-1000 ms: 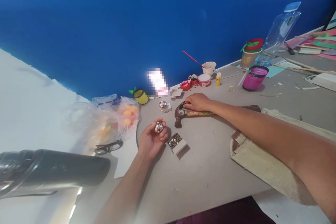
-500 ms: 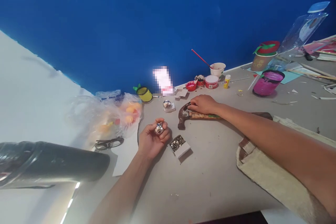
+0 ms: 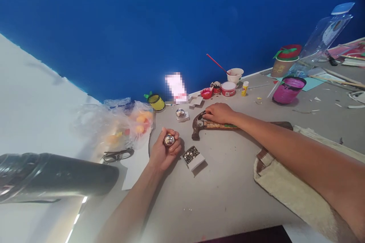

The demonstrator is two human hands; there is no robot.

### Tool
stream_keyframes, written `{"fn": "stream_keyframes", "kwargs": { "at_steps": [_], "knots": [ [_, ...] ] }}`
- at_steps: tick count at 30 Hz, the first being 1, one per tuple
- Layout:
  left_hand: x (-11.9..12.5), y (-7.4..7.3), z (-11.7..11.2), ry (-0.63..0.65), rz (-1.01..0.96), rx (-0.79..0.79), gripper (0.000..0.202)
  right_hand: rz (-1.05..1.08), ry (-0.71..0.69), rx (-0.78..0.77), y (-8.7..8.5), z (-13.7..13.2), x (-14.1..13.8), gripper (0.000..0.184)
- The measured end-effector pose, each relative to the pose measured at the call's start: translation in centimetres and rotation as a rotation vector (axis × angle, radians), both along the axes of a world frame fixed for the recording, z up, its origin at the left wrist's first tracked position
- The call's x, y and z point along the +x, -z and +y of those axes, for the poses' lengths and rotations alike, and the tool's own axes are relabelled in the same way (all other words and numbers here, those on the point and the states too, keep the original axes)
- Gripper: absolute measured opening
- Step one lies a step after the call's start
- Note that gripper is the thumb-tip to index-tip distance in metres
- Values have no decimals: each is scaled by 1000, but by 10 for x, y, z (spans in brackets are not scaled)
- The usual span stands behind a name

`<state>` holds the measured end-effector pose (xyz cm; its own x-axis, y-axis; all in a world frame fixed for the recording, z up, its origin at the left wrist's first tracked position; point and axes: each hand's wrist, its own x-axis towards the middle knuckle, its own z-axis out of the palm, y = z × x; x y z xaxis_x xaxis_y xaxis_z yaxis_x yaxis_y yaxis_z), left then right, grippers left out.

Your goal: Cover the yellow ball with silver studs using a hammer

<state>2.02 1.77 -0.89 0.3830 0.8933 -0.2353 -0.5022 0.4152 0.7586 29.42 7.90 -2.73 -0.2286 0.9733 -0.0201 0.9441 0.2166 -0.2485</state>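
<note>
My left hand (image 3: 165, 150) is curled round a shiny metallic ball (image 3: 169, 140), whose knobbly surface looks studded with thumbtacks. Just right of that hand, a small white box (image 3: 196, 163) stands full of metal thumbtacks (image 3: 191, 154). A claw hammer (image 3: 213, 125) with a worn wooden handle lies on the table, its head to the left. My right hand (image 3: 221, 114) is over the hammer near the head, fingers closed at the claw; the fingertips are partly hidden. Behind the left hand, a second silvery ball (image 3: 180, 113) sits on a small white box (image 3: 183, 117).
A clear plastic bag (image 3: 125, 121) of orange things and a pair of glasses (image 3: 118, 155) lie at left. Paint pots (image 3: 228, 89), a white cup (image 3: 235, 75), a glue stick (image 3: 245, 88) and a magenta pot (image 3: 289, 90) stand along the back. A cream cloth (image 3: 291, 182) lies under the right forearm.
My left hand has tilted, so the ball shows more fully in the palm, and the thumb has lifted. My right hand remains at the hammer's head. The view has shifted slightly.
</note>
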Motion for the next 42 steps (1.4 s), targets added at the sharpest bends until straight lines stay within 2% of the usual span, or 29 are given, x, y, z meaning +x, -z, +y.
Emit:
{"fn": "stream_keyframes", "kwargs": {
  "at_steps": [6,15,24,27,30,32,35,38,42],
  "knots": [
    [0,5,3,16,40,-17,38,-9,-5,12,1,0,0,39],
    [3,-5,-8,121,82,51,39,0,10,2,-2,-3,-1,39],
    [-2,6,6,-15,22,30,47,-16,17,-18,-3,-4,1,39],
    [-5,10,11,-40,26,7,48,-57,29,-1,-12,-10,-2,35],
    [-6,10,12,-47,35,16,45,-54,27,144,-31,-30,-20,26],
    [-6,9,12,-48,45,21,42,49,-59,187,-44,-49,-40,21],
    [-6,7,11,-49,76,24,39,139,-282,22,-54,-79,-69,13],
    [-6,8,11,-49,96,35,40,86,-411,-33,-50,-96,-84,7],
    [-5,10,11,-48,119,35,38,-20,-529,52,-45,-105,-88,8]
  ]
}}
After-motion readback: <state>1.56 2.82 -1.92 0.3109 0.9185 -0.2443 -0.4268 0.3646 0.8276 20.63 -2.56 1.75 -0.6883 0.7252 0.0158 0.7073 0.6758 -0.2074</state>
